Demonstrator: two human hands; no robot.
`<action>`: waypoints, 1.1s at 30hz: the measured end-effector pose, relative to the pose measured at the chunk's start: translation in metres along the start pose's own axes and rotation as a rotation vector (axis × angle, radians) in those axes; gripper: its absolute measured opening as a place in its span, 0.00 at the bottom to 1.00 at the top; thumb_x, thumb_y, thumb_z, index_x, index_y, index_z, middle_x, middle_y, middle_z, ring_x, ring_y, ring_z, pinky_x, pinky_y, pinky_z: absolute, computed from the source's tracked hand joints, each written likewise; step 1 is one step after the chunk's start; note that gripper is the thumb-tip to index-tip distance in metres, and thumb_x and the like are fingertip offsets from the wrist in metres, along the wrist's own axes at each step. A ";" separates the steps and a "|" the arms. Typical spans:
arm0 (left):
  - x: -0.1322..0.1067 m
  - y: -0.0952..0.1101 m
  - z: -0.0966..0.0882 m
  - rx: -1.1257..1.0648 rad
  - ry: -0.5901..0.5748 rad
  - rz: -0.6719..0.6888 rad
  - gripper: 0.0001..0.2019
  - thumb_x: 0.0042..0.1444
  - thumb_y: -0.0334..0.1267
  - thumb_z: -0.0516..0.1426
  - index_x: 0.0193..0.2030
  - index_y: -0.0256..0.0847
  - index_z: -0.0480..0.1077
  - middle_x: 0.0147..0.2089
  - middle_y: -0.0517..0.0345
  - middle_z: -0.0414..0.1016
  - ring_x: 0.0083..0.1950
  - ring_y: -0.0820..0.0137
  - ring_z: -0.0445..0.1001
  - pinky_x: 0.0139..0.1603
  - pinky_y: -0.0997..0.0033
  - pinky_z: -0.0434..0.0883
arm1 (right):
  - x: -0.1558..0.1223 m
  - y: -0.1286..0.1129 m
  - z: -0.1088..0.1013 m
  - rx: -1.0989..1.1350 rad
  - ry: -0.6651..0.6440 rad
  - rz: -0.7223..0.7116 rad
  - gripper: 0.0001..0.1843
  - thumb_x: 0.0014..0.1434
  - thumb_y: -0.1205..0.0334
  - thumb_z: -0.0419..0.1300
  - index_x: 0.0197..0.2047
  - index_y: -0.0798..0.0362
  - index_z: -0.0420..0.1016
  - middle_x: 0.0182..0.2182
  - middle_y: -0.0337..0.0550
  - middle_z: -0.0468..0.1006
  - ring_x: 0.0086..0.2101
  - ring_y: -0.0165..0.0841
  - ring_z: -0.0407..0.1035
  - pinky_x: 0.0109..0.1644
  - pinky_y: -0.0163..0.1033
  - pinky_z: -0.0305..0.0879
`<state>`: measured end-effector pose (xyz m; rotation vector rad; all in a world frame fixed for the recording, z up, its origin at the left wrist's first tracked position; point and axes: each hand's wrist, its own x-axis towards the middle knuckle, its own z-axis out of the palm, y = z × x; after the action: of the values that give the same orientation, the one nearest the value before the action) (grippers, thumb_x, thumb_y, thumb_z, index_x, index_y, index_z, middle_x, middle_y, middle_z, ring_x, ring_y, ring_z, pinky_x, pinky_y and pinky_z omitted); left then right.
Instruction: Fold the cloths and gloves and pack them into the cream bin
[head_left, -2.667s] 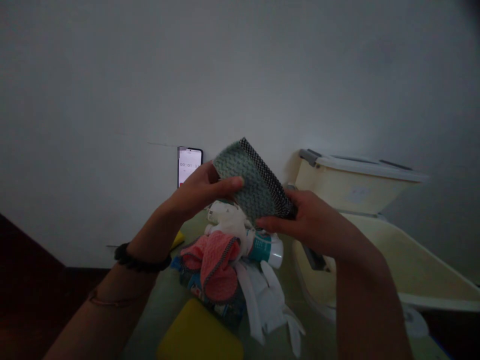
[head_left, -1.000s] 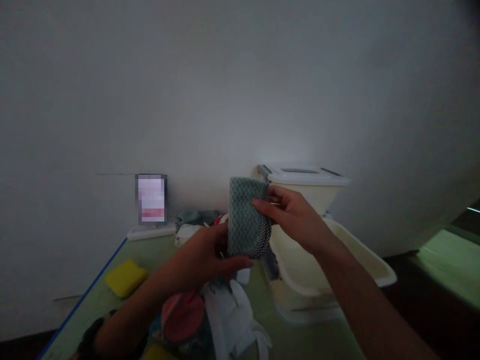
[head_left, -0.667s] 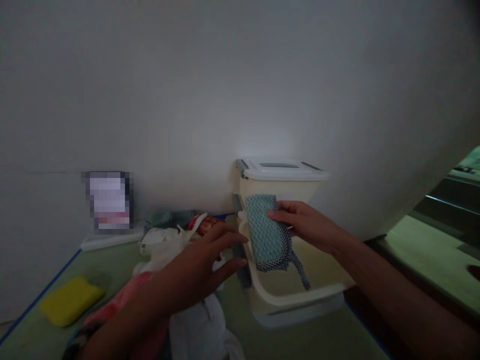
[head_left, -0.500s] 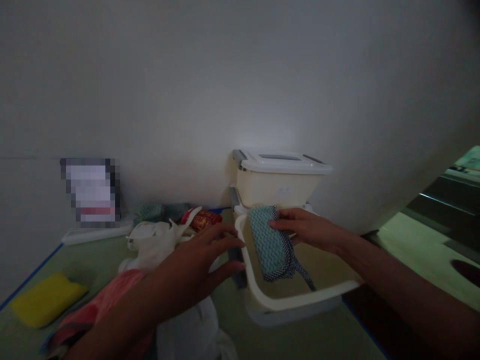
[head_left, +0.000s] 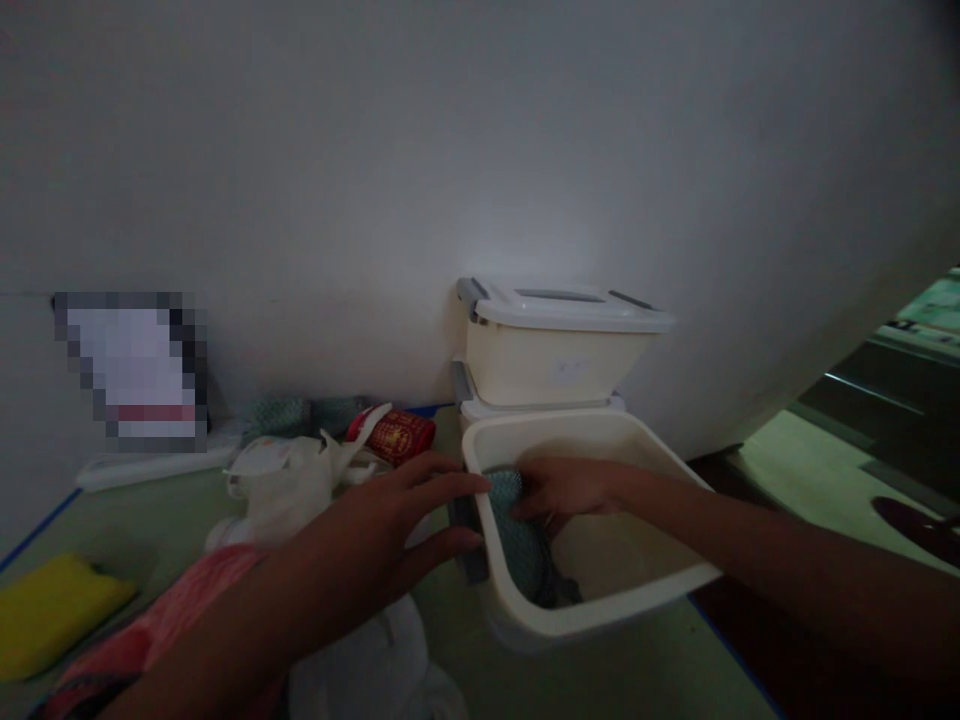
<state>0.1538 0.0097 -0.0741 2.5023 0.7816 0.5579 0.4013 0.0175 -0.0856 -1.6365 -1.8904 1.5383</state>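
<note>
Inside the open cream plastic bin (head_left: 592, 622), a teal woven pad (head_left: 517, 552) with a dark checked edge and a short strap stands against the left wall. My right hand (head_left: 566, 492) reaches down into the bin and is closed on the pad's upper right side; some of its fingertips are hidden. At the bin's left rim is my left hand (head_left: 401, 510), its fingers stretched out and apart, fingertips at the rim and side handle. It holds nothing.
Behind the bin, a lidded storage box (head_left: 562, 360) stands by the wall. To the left lie a red package (head_left: 394, 435), white bags (head_left: 285, 485), teal woven pieces (head_left: 277, 415), pink cloth (head_left: 176, 610) and a yellow sponge-like block (head_left: 56, 610). A blurred-out panel (head_left: 139, 370) leans at far left.
My right hand has lowered the teal pad from above the rim down into the bin. My left hand stays at the left rim. The view has shifted slightly.
</note>
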 end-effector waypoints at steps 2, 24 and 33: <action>0.000 -0.002 0.001 0.005 0.007 0.001 0.18 0.61 0.44 0.52 0.58 0.56 0.63 0.59 0.60 0.67 0.57 0.66 0.68 0.58 0.66 0.66 | 0.003 0.000 0.002 -0.098 -0.048 0.071 0.08 0.53 0.65 0.58 0.37 0.59 0.73 0.26 0.41 0.77 0.23 0.29 0.73 0.25 0.36 0.72; -0.001 -0.004 0.002 0.018 0.001 0.022 0.18 0.61 0.43 0.52 0.59 0.53 0.61 0.59 0.59 0.66 0.58 0.65 0.68 0.57 0.67 0.66 | -0.022 -0.028 0.016 -1.098 0.068 -0.304 0.35 0.42 0.63 0.69 0.55 0.57 0.68 0.54 0.59 0.67 0.51 0.48 0.65 0.52 0.48 0.62; 0.000 -0.007 0.004 0.006 0.005 0.033 0.18 0.61 0.43 0.53 0.58 0.56 0.61 0.58 0.63 0.68 0.56 0.69 0.69 0.57 0.71 0.66 | -0.007 -0.003 0.025 -1.164 0.034 -0.455 0.38 0.44 0.55 0.67 0.57 0.59 0.65 0.54 0.59 0.69 0.47 0.46 0.70 0.45 0.45 0.69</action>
<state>0.1531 0.0132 -0.0811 2.5238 0.7464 0.5740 0.3842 -0.0016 -0.0907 -1.2659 -3.0841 0.1433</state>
